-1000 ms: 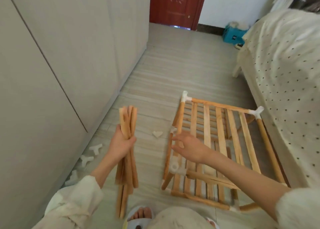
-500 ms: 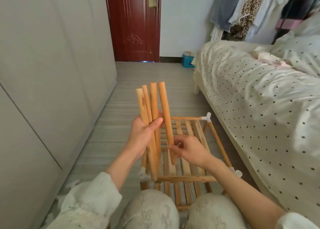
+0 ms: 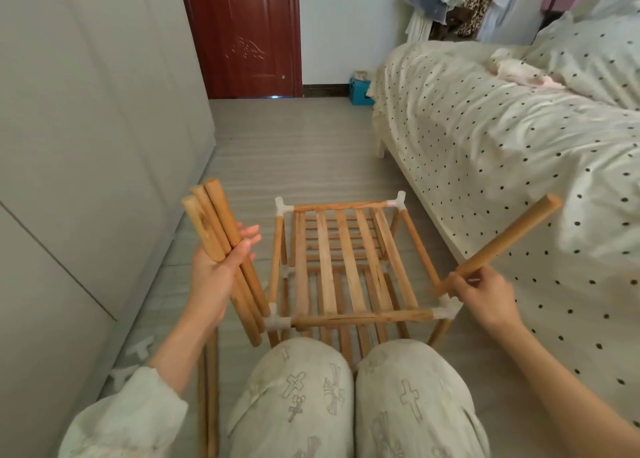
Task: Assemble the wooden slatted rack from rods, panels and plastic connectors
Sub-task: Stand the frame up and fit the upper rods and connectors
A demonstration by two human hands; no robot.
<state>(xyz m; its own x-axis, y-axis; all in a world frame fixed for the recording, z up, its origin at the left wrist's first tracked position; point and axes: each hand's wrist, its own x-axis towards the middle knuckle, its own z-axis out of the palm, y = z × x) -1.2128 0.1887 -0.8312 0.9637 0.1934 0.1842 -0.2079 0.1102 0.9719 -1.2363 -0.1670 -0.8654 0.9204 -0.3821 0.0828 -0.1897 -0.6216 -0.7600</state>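
Observation:
The partly built wooden slatted rack (image 3: 346, 260) stands on the floor in front of my knees, with white plastic connectors at its top corners. My left hand (image 3: 221, 267) holds a bundle of three wooden rods (image 3: 221, 235) to the left of the rack, fingers partly extended. My right hand (image 3: 485, 294) pinches a single wooden rod (image 3: 509, 239) near its lower end. That rod slants up to the right, its lower tip close to the near right corner connector (image 3: 448, 308).
A bed with a dotted cover (image 3: 502, 152) runs along the right side. A grey wardrobe (image 3: 86, 128) lines the left. Loose white connectors (image 3: 138, 348) and more rods (image 3: 207, 398) lie on the floor by my left arm. A red door (image 3: 249, 34) is at the back.
My right hand has pulled one rod out of the bundle and carried it to the rack's near right corner. The bundle in my left hand now has three rods. The view tilted up.

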